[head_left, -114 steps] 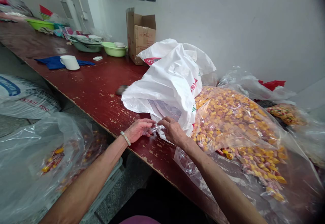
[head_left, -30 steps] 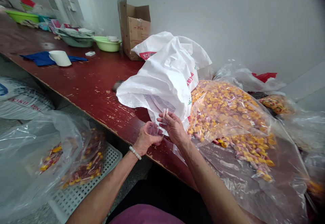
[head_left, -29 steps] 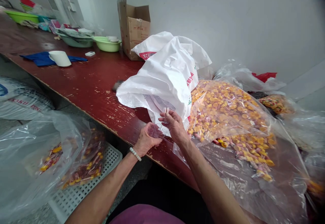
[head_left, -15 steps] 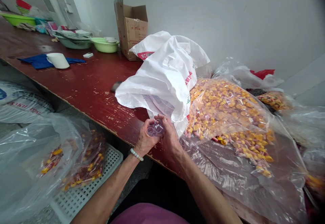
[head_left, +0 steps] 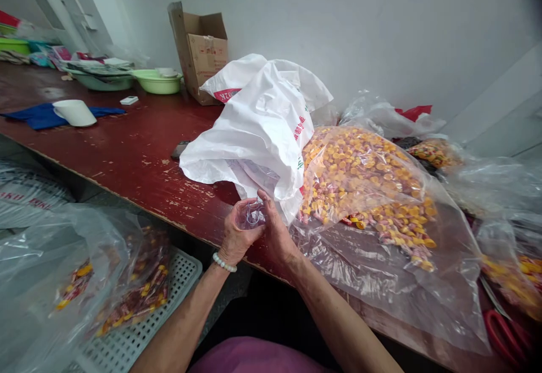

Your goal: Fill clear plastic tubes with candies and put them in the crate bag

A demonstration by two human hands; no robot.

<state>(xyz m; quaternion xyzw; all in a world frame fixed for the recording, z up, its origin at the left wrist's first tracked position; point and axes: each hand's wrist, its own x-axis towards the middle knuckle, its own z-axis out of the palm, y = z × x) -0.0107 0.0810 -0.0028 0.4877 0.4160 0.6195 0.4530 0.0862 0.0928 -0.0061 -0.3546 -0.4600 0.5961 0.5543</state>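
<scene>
My left hand [head_left: 238,233], with a bead bracelet at its wrist, curls around several small clear plastic cups [head_left: 253,215]. From the other side my right hand [head_left: 276,227] presses against them, its fingers closed along their edge. Only round clear rims show between the hands, so their full shape is hidden. Just beyond lies a white woven sack [head_left: 249,119], its mouth facing my hands, with clear plastic visible inside. To the right, a large clear plastic bag [head_left: 449,271] is spread over many small yellow-capped pieces [head_left: 364,158].
A cardboard box [head_left: 207,60], green basins [head_left: 158,82] and a white mug [head_left: 75,113] on a blue cloth [head_left: 34,116] stand along the red table [head_left: 139,141]. Lower left, a plastic crate [head_left: 182,282] sits beneath a filled clear bag [head_left: 101,254]. Red-handled scissors [head_left: 503,336] lie lower right.
The view has swung slightly right, bringing the scissors into sight. Both hands still hold the clear cups, which are now tilted and more covered by the fingers.
</scene>
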